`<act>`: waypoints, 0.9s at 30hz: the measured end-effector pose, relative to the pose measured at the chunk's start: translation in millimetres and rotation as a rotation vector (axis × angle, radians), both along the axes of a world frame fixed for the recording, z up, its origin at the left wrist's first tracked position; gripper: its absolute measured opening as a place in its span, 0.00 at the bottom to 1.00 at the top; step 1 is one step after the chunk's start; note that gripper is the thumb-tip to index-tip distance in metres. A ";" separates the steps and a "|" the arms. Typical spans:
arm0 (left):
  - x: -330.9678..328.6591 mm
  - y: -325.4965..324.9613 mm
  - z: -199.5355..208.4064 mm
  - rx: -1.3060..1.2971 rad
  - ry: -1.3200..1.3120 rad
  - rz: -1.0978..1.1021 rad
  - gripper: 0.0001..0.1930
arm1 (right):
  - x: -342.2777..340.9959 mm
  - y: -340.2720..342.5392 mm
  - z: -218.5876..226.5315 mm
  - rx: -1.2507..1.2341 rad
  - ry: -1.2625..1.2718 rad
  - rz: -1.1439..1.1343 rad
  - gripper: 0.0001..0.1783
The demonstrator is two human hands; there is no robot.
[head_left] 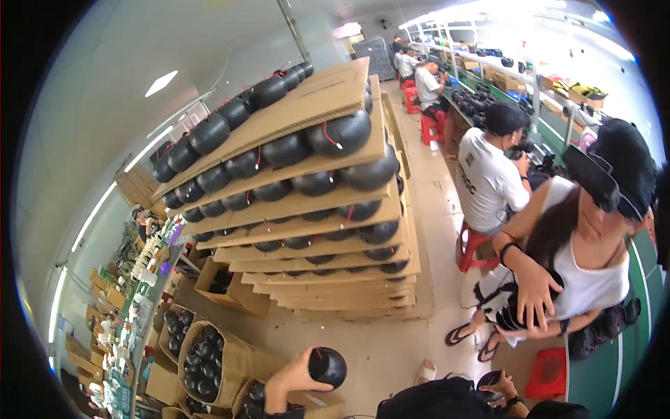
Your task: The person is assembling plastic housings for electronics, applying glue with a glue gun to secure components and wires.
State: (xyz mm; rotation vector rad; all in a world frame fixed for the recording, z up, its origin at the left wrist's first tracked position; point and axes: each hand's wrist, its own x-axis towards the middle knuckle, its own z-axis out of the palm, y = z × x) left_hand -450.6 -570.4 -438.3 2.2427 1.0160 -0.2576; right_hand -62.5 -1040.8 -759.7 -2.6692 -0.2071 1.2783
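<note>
My left hand (296,377) is closed around a smooth black ball-shaped housing (328,368), held out over the floor at the lower middle. Its thumb lies along the underside and the fingers wrap the near side. At the lower right, my right hand (501,385), with a dark band at the wrist, grips a dark rounded piece (488,379); its lower part is hidden. Left of my left hand stands an open cardboard box (237,359) full of similar black housings (202,363). Beyond it rises a tall stack of housings (340,134) layered between cardboard sheets (314,94), with red wires showing on some.
A co-worker (593,258) stands close on the right, hugging black parts. Another person (492,167) sits on a red stool (478,248) at the green workbench (631,279). A red plastic stool (546,373) stands near my right hand. A cluttered bench (143,300) runs along the left.
</note>
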 end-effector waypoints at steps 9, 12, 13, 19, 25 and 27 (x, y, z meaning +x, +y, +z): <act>49.3 151.6 335.8 0.762 -0.395 -0.538 0.68 | 26.8 140.3 -3.9 0.144 -0.065 0.080 0.83; 97.8 239.3 389.9 0.848 -0.683 -0.334 0.67 | 3.2 162.6 9.9 0.211 -0.106 -0.104 0.85; 128.9 253.1 404.5 0.788 -0.769 -0.209 0.66 | -2.0 166.7 7.1 0.209 -0.113 -0.142 0.85; 263.0 372.2 444.2 0.838 -0.533 0.008 0.64 | -69.7 177.9 3.5 0.174 -0.195 -0.275 0.79; 310.4 486.0 442.3 0.862 -0.207 -0.172 0.72 | -111.9 188.0 23.3 0.180 -0.213 -0.353 0.76; 318.8 492.9 436.9 0.893 -0.232 -0.113 0.71 | -116.9 181.9 30.9 0.158 -0.246 -0.343 0.75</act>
